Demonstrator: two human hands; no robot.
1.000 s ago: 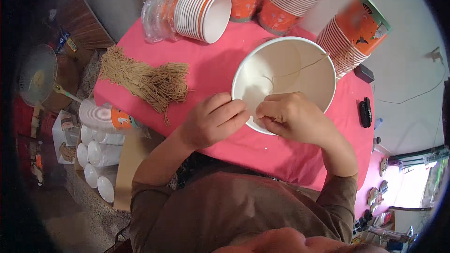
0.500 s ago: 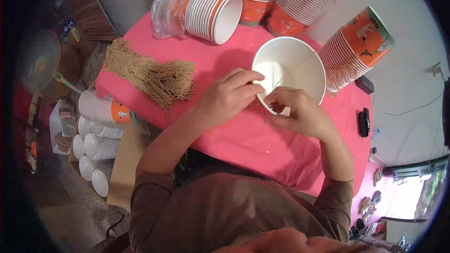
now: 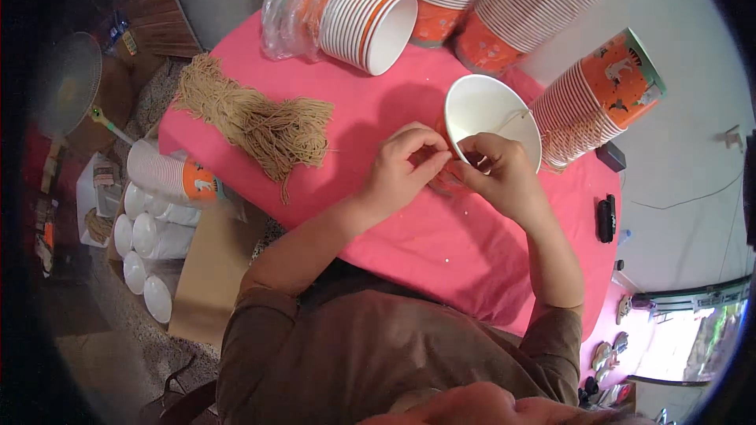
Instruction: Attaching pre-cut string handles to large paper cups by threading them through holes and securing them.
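Note:
A large paper bucket (image 3: 482,106), white inside, stands tilted in front of me on the pink cloth. My right hand (image 3: 504,177) is closed at its near rim, fingers over the inside and thumb outside. My left hand (image 3: 405,165) pinches thumb and forefinger together just outside the rim, near the right thumb. What lies in that pinch is too small to make out. A thin tan cord (image 3: 513,118) shows at the bucket's far right rim. Left of my hands lies a bundle of tan cords (image 3: 256,118).
Nested paper buckets (image 3: 370,27) lie at the back, with wrapped stacks (image 3: 504,16) behind. An orange-printed stack (image 3: 598,98) leans at the right, near a small black box (image 3: 610,156) and a black object (image 3: 605,219). An open carton (image 3: 213,267) of white cups stands at lower left.
The bucket has tipped and shifted slightly right and away. My left hand has moved off the rim into a pinch beside it, while my right hand has come to the rim.

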